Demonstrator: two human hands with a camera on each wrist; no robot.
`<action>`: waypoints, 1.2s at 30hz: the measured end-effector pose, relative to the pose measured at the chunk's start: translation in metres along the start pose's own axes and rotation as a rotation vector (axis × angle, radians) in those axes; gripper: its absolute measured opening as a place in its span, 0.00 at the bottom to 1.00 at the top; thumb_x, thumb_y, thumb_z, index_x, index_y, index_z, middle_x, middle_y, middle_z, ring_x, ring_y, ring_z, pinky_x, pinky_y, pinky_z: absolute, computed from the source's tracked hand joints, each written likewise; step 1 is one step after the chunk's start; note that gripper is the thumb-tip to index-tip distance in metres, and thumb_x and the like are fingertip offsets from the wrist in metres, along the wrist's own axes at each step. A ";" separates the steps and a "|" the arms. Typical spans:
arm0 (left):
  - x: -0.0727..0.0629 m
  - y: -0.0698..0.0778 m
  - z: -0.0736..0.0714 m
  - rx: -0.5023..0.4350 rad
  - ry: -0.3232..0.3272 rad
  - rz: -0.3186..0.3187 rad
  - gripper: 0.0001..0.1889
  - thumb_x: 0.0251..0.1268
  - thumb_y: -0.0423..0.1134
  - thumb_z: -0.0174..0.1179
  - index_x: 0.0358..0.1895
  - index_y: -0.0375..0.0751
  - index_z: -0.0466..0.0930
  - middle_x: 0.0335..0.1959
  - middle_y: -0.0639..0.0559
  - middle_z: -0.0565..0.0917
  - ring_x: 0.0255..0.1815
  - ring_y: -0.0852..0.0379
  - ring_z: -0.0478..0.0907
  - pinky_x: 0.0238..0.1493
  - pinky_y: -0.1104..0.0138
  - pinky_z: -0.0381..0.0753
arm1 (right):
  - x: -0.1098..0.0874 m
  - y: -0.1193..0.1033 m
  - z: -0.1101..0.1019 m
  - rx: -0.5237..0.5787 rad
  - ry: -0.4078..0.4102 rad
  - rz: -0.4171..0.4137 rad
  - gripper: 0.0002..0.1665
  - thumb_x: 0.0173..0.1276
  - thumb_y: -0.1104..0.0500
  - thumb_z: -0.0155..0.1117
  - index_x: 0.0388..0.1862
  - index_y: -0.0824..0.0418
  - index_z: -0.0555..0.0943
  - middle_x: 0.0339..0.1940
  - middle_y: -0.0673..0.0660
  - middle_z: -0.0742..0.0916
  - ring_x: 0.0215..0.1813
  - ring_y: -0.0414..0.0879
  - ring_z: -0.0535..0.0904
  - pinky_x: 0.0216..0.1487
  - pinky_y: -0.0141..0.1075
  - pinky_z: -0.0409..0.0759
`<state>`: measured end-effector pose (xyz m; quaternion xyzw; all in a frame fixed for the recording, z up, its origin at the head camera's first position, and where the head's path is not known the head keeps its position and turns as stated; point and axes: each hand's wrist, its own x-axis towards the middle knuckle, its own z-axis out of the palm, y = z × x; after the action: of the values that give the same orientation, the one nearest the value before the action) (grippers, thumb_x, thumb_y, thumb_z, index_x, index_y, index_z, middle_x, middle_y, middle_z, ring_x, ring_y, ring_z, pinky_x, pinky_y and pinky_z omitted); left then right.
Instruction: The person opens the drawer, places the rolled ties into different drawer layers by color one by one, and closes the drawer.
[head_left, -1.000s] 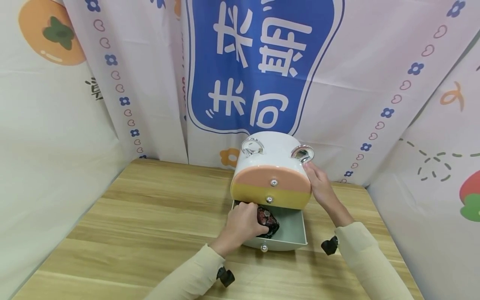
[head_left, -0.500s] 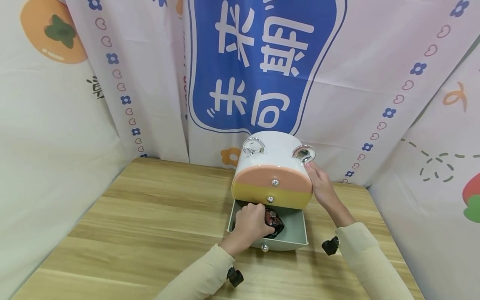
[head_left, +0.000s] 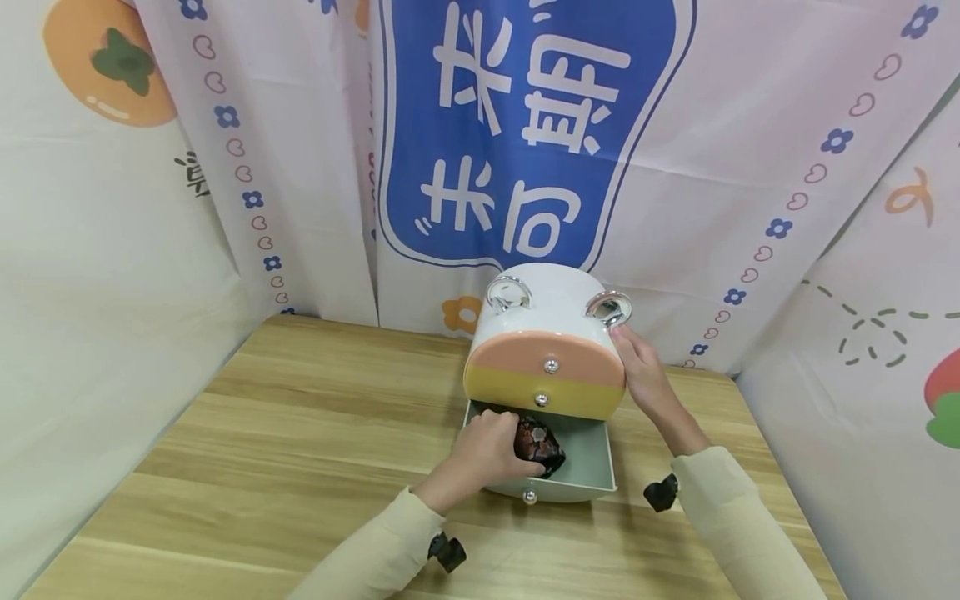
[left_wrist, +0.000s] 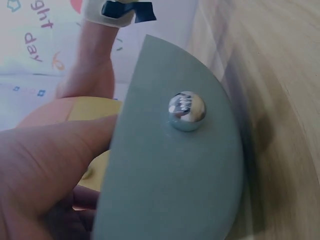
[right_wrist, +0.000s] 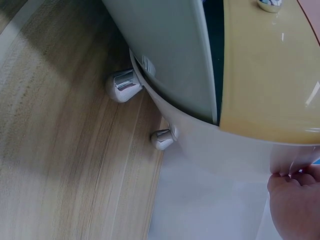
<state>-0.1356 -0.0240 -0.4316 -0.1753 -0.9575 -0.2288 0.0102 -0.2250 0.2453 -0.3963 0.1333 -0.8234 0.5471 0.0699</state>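
A small white cabinet (head_left: pixel 556 293) has a peach top drawer front (head_left: pixel 517 352), a yellow middle one (head_left: pixel 502 387) and a grey-green bottom drawer (head_left: pixel 588 454) pulled out. Inside that drawer is a black bundle with a red and grey floral pattern (head_left: pixel 542 446). My left hand (head_left: pixel 487 450) reaches over the drawer's left side and grips the bundle between thumb and fingers; its fingertips are hidden. In the left wrist view the thumb passes behind the drawer front (left_wrist: pixel 170 165). My right hand (head_left: pixel 643 371) rests against the cabinet's right side, below a chrome ring (head_left: pixel 609 308).
The cabinet stands on chrome feet (right_wrist: pixel 125 86) near the back of the wood-grain table (head_left: pixel 300 450). Printed curtains (head_left: pixel 300 167) hang close behind and along both sides. Round chrome knobs, such as the bottom one (head_left: pixel 529 497), stick out from the drawer fronts.
My left hand shifted right inside the drawer with the bundle, then came back left, the bundle moving left too. My right hand stays at the cabinet's side.
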 end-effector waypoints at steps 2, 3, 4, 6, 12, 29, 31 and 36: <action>-0.004 -0.001 -0.005 -0.016 0.012 0.023 0.29 0.46 0.62 0.82 0.30 0.43 0.79 0.26 0.52 0.83 0.28 0.54 0.81 0.27 0.62 0.79 | 0.000 0.000 0.000 -0.001 0.001 -0.001 0.36 0.88 0.41 0.41 0.82 0.62 0.66 0.75 0.69 0.78 0.80 0.61 0.70 0.83 0.59 0.61; -0.006 -0.002 -0.008 -0.026 0.018 0.028 0.28 0.47 0.62 0.82 0.29 0.43 0.78 0.25 0.52 0.81 0.27 0.55 0.79 0.26 0.62 0.77 | 0.000 0.000 0.000 -0.002 0.002 -0.001 0.36 0.88 0.41 0.41 0.82 0.61 0.66 0.74 0.69 0.78 0.79 0.61 0.70 0.82 0.58 0.62; -0.007 -0.002 -0.012 -0.030 0.025 0.033 0.27 0.48 0.61 0.81 0.28 0.44 0.78 0.24 0.54 0.79 0.26 0.56 0.77 0.26 0.63 0.75 | -0.001 0.000 0.000 -0.002 0.002 -0.003 0.36 0.88 0.41 0.40 0.82 0.61 0.67 0.73 0.69 0.79 0.78 0.61 0.71 0.82 0.58 0.63; -0.011 -0.001 -0.020 -0.028 0.042 0.042 0.27 0.50 0.61 0.81 0.28 0.44 0.78 0.22 0.56 0.76 0.24 0.58 0.74 0.24 0.64 0.71 | -0.001 0.000 -0.001 -0.006 0.003 -0.003 0.36 0.88 0.41 0.40 0.81 0.61 0.67 0.73 0.68 0.79 0.78 0.60 0.71 0.82 0.58 0.63; -0.022 0.004 -0.044 -0.023 0.099 0.047 0.21 0.56 0.58 0.78 0.30 0.44 0.84 0.24 0.55 0.84 0.25 0.55 0.80 0.20 0.66 0.70 | -0.002 0.000 -0.001 -0.012 -0.001 -0.002 0.36 0.88 0.41 0.41 0.83 0.61 0.64 0.78 0.68 0.75 0.82 0.62 0.67 0.83 0.58 0.61; -0.061 0.009 -0.046 -0.047 0.130 0.219 0.10 0.63 0.46 0.74 0.30 0.45 0.89 0.27 0.56 0.92 0.25 0.66 0.86 0.27 0.78 0.79 | -0.001 0.001 -0.002 -0.012 0.007 -0.003 0.36 0.88 0.40 0.40 0.83 0.59 0.65 0.78 0.68 0.75 0.82 0.63 0.67 0.83 0.60 0.60; -0.065 0.008 -0.039 -0.060 0.119 0.222 0.10 0.62 0.46 0.74 0.29 0.45 0.89 0.26 0.56 0.91 0.24 0.68 0.84 0.26 0.81 0.77 | 0.000 0.002 -0.001 -0.012 0.009 -0.004 0.36 0.87 0.40 0.41 0.83 0.60 0.65 0.78 0.68 0.75 0.82 0.62 0.67 0.83 0.59 0.60; -0.072 0.005 -0.020 -0.038 0.123 0.217 0.11 0.62 0.46 0.75 0.25 0.48 0.87 0.23 0.59 0.90 0.18 0.76 0.75 0.22 0.84 0.70 | -0.001 0.000 -0.001 -0.009 0.009 0.000 0.36 0.87 0.40 0.41 0.82 0.60 0.66 0.77 0.68 0.76 0.81 0.62 0.68 0.83 0.59 0.61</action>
<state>-0.0677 -0.0526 -0.4191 -0.2637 -0.9259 -0.2550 0.0905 -0.2244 0.2468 -0.3962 0.1306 -0.8256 0.5438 0.0744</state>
